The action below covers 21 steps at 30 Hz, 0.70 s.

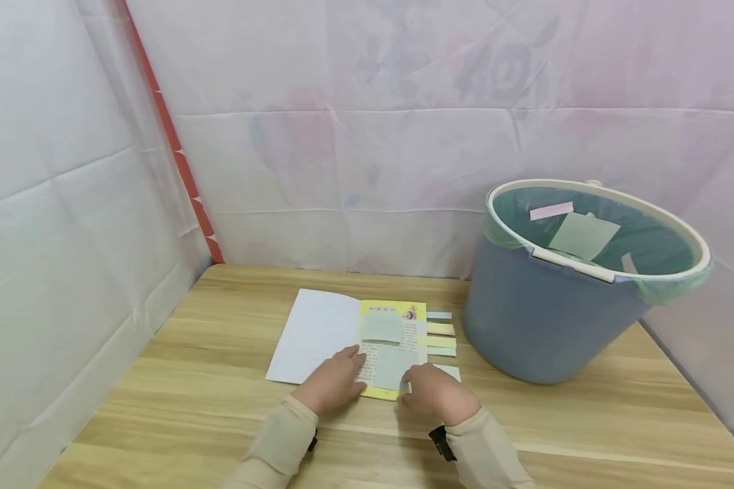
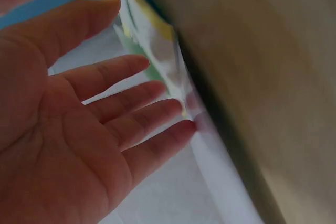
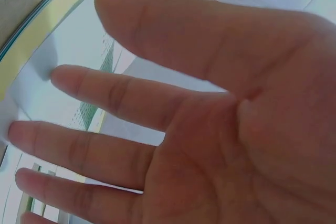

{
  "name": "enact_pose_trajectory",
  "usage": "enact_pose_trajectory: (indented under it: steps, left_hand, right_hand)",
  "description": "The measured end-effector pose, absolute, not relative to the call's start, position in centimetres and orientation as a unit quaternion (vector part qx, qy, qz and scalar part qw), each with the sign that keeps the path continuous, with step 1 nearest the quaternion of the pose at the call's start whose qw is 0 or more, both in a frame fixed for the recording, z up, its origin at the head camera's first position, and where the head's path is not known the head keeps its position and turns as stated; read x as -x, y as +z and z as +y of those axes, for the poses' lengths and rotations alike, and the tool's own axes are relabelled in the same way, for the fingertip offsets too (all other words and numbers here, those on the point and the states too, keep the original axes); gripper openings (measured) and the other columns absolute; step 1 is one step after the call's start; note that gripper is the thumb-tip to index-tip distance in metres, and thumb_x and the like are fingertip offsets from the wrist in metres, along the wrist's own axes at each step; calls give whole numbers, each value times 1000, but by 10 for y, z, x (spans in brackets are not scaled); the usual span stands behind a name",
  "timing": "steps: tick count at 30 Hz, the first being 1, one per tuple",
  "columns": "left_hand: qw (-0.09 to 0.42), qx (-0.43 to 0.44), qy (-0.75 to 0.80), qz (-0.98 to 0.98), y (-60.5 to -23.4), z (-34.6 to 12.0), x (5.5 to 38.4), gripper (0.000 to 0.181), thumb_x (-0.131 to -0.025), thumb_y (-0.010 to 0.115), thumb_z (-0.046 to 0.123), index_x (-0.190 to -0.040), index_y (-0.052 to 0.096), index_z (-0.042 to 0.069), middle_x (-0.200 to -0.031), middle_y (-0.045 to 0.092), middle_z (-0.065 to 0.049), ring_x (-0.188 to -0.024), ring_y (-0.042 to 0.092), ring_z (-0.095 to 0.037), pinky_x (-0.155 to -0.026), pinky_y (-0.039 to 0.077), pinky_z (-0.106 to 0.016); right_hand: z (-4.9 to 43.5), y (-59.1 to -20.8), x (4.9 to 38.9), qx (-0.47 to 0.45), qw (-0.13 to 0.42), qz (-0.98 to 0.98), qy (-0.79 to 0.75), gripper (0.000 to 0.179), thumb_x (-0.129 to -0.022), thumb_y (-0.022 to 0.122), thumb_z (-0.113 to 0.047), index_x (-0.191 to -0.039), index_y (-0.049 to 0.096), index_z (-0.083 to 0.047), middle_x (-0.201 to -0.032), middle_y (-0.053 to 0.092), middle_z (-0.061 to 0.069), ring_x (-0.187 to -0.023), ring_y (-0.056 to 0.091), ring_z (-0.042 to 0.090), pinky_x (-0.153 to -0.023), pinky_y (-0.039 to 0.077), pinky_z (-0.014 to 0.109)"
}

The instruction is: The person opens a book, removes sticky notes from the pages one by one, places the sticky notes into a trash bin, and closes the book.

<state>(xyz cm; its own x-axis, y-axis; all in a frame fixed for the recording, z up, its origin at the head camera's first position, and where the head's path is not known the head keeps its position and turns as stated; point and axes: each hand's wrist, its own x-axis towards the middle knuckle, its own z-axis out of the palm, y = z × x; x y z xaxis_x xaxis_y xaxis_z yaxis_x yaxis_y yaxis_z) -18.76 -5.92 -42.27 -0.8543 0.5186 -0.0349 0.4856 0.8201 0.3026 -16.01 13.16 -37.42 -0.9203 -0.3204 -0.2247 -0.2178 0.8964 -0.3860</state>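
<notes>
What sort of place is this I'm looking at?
Probably a makeshift work booth, though I can't be certain: creased pale sheeting surrounds a wooden table, where an open booklet lies near a bag-lined bucket.

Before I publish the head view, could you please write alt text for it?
A person's left hand and right hand are at the lower part of an open paper booklet whose yellow-bordered printed page bears two pale green paper notes. It lies on a light wooden table, left of a blue-grey plastic bucket with paper pieces in its green liner.
</notes>
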Motion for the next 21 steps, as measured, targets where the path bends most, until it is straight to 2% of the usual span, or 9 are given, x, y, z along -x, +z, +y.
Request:
enact_pose_trajectory:
  steps: [6,10,17,21]
  left_hand:
    - [67,-244,146,956,-426,-52,182,52,-89,69,21,-131,53,-4,-138,48,-23,-128,46,-36,-96,46,-54]
    - [70,-238,146,958,-424,-49,180,53,-88,70,21,-132,53,-4,-139,47,-23,-129,45,-36,-96,46,-53]
    - [74,-231,148,959,-422,-50,179,52,-88,70,21,-132,54,-3,-140,48,-22,-129,46,-36,-98,45,-51]
    - [74,-229,144,960,-422,-49,179,52,-87,71,22,-131,55,-2,-140,48,-21,-129,46,-35,-99,45,-48]
  right_hand:
    - [131,-375,162,112,144,970,-159,21,-83,73,-13,-95,69,3,-91,66,10,-74,53,19,-72,49,39]
    - [133,-377,165,111,143,972,-149,24,-84,73,-15,-99,69,2,-95,67,11,-81,58,20,-74,50,41]
    - [136,-373,175,124,141,969,-159,22,-86,71,-14,-101,69,2,-105,67,15,-98,64,31,-83,51,46]
    - [134,-366,190,141,89,977,-134,19,-87,70,-10,-99,69,4,-103,68,19,-93,66,34,-79,54,47]
